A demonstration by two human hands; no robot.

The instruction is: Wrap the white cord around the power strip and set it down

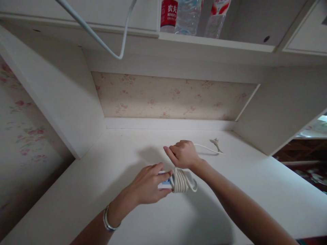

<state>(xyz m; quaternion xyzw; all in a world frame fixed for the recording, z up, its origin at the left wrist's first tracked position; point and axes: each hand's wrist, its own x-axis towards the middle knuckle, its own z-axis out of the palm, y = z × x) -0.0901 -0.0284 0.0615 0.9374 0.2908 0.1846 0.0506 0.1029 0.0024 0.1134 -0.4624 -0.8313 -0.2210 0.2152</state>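
Observation:
My left hand (153,182) grips one end of a white power strip (165,184) with a blue patch, partly hidden by the fingers. Several turns of white cord (181,182) wrap around its middle, and a loop of the cord sticks out at the right end. Just above the wrapped turns, my right hand (184,154) is closed in a fist on the cord, which runs up from the strip into it. Beyond that fist the cord trails right across the desk to what looks like a plug (216,145).
The white desk (122,217) has side panels left and right and a flower-patterned wall (166,98) behind. Overhead, bottles (187,17) stand on a shelf (217,42). A pale cable (102,42) hangs down at the upper left.

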